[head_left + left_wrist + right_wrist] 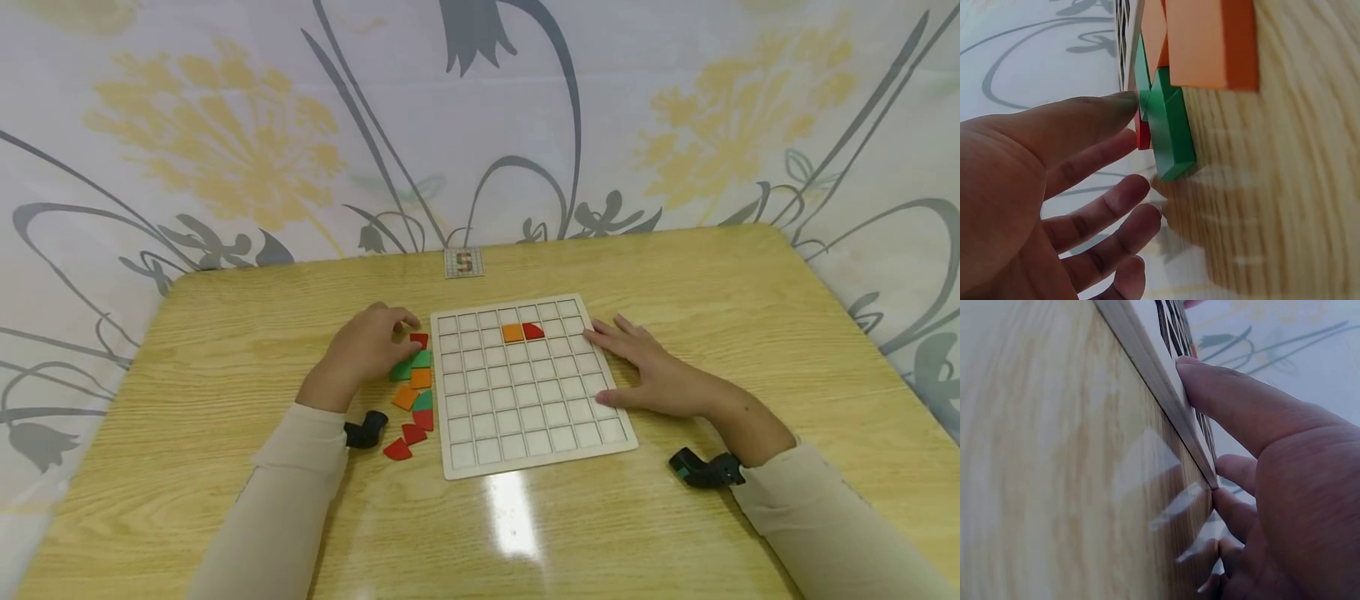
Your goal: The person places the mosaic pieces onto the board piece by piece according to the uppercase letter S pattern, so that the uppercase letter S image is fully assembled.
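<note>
1. On the left, the left hand (365, 346) curves round a red tile (421, 340) beside the board, thumb right at it; whether it's pinching, I can't tell.
2. That tile looks light, stiff, perhaps a little slippery: opposite edges are the place to grip!
3. Centre, the board (521, 372), flat and rigid, likely light, best held by its rim.
4. And right, the right hand (652, 375), spread wide, rests at the board's right edge.

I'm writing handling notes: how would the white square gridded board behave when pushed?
The white square gridded board is probably stiff, given its straight edges. It may slide readily, since the wood-grain table looks glossy. Broad and flat, it seems unlikely to tip.
</note>
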The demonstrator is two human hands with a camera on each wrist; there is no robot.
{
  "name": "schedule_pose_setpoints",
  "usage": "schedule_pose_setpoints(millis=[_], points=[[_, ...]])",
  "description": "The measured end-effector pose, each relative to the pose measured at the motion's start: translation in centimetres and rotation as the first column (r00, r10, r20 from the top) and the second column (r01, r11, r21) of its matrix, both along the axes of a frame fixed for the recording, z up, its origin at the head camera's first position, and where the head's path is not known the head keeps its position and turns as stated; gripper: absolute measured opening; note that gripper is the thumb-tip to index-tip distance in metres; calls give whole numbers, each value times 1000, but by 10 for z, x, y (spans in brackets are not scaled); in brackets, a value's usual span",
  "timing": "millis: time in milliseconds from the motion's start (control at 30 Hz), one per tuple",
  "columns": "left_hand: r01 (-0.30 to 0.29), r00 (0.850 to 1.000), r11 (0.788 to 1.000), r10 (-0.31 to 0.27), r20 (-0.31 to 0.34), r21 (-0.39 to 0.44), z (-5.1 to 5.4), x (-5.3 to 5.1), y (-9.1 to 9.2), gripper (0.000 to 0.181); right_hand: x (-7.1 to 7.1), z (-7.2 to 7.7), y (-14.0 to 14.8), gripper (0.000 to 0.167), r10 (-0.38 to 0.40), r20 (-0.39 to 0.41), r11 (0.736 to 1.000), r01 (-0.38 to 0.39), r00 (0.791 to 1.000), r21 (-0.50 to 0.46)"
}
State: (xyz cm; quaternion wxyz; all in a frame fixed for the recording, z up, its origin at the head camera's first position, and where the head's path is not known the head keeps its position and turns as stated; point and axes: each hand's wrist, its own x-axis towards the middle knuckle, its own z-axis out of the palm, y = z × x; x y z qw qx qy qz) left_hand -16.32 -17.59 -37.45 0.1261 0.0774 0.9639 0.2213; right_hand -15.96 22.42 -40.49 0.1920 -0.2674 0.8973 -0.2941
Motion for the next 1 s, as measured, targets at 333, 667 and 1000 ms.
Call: schedule_pose_setpoints(millis=[333,667,1000], points=[[-7,1000,1000,7,-6,1,1,0,4,31,0,-2,1,86,3,-20,1000,-3,1000,0],[-13,1000,1000,13,6,16,-1,2,2,28,0,-3,-1,87,12,-16,1000,-12,1000,13],[-2,1000,999,2,7,34,-1,1,2,27,1,-2,-1,87,16,-21,1000,-16,1000,11]])
